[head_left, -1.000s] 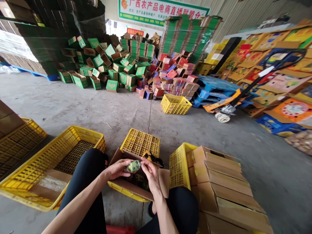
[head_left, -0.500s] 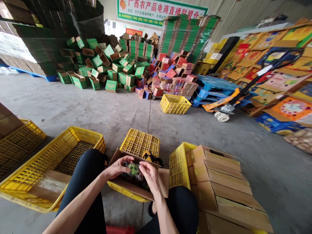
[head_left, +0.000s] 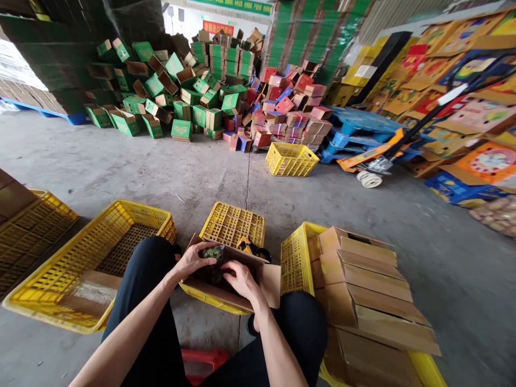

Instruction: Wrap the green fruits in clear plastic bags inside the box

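My left hand is closed around a dark green item in clear plastic wrap, held at the left side of an open cardboard box. What the wrap holds is too small to tell. My right hand is lowered into the box, its fingers bent together over the dark contents. Whatever is between those fingertips is hidden. The box rests on a yellow plastic crate between my knees. Just beyond the box lies a yellow and black tape dispenser.
An upturned yellow crate stands ahead. To the left is a larger yellow crate with cardboard inside; to the right, a crate is loaded with folded cardboard boxes. Farther off are a pallet jack and heaped green boxes.
My left hand has taken the wrapped green item leftward, away from my right hand. My right hand has let it go and moved down into the box. The view has tilted downward.
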Demonstrator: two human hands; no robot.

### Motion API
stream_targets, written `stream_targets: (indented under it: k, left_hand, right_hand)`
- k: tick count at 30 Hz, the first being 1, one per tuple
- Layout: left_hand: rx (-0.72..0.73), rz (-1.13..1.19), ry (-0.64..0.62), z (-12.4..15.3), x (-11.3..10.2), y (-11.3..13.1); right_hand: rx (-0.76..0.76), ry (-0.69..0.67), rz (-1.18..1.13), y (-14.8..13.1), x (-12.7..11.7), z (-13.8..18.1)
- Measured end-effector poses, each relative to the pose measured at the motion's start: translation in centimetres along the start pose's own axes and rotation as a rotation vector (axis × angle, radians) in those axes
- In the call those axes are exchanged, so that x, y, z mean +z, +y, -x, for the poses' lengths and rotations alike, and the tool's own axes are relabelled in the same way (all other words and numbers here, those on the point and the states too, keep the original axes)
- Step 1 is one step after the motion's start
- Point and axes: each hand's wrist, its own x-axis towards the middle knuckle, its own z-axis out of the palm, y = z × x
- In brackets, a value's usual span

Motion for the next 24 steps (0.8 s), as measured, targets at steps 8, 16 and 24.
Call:
stream_targets:
  k: [8,16,24]
  left_hand:
    - [0.017,-0.705,-0.055,-0.6,2.0,-3.4]
    - [-0.093,-0.978,-0.094,-0.9,3.6,-3.7]
    - [-0.060,-0.960,-0.067,-0.1,4.3,-5.2]
  right_hand:
    - [-0.069,-0.295,0.343,0.5,1.6,-0.4]
    - [-0.103,-0.292,0.337,0.7,2.2,-0.2]
    - [-0.121,-0.324,0.323,1.6,2.9,0.1]
